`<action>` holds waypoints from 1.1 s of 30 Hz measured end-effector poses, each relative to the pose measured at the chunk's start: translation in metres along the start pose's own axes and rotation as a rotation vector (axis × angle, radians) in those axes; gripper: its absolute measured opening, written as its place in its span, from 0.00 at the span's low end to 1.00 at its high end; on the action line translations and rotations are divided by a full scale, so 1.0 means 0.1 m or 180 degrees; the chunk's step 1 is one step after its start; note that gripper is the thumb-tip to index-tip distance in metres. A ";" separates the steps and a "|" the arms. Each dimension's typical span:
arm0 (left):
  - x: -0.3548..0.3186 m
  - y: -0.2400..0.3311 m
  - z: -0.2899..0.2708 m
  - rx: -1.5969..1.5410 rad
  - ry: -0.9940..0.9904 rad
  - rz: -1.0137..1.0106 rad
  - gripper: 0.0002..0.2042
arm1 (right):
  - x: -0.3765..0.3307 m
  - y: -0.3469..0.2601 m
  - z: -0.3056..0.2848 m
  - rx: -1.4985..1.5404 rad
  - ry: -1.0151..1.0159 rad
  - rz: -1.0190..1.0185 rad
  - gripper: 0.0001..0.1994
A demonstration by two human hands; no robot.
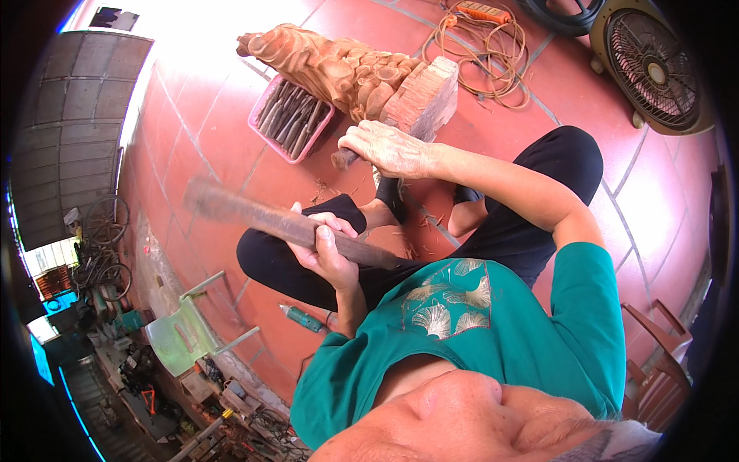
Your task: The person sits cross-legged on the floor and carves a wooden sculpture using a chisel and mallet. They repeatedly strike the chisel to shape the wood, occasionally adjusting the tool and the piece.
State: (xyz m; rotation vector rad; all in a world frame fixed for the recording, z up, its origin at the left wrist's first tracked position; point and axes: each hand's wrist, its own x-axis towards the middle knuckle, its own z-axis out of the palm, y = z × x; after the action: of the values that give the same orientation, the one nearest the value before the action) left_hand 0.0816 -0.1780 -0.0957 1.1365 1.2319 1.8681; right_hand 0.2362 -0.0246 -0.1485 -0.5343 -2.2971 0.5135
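Observation:
My left hand [327, 250] is closed round a long brown wooden club-like mallet [269, 219], held slanting above my left knee. Its far end is smeared by motion. Ahead of my lap, my right hand [389, 148] grips a chisel [343, 159] by its dark wooden handle, whose butt sticks out to the left; its blade is hidden. Just beyond that hand lies a wooden carving [331, 65] with deep curling relief and a rough, pale block-like base [427, 96]. A pink plastic basket [289, 158] of several wooden-handled chisels [291, 117] stands beside the carving.
Wood shavings [412, 245] litter the red tiles around my feet. An orange power strip [483, 11] with coiled cable [493, 65] and a floor fan [654, 69] are at the far right. A green power tool [302, 317] and pale green chair [181, 335] sit left.

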 end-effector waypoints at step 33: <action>0.18 0.02 -0.20 0.0335 -0.0100 -0.0738 0.19 | -0.10 0.01 0.20 -0.1243 -0.0477 -0.0527 0.16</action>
State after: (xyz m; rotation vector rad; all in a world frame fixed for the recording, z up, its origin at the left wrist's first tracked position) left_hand 0.0560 -0.1713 -0.0917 1.0249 1.3943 1.6245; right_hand 0.2290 -0.0330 -0.1681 -0.4960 -2.5740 0.0211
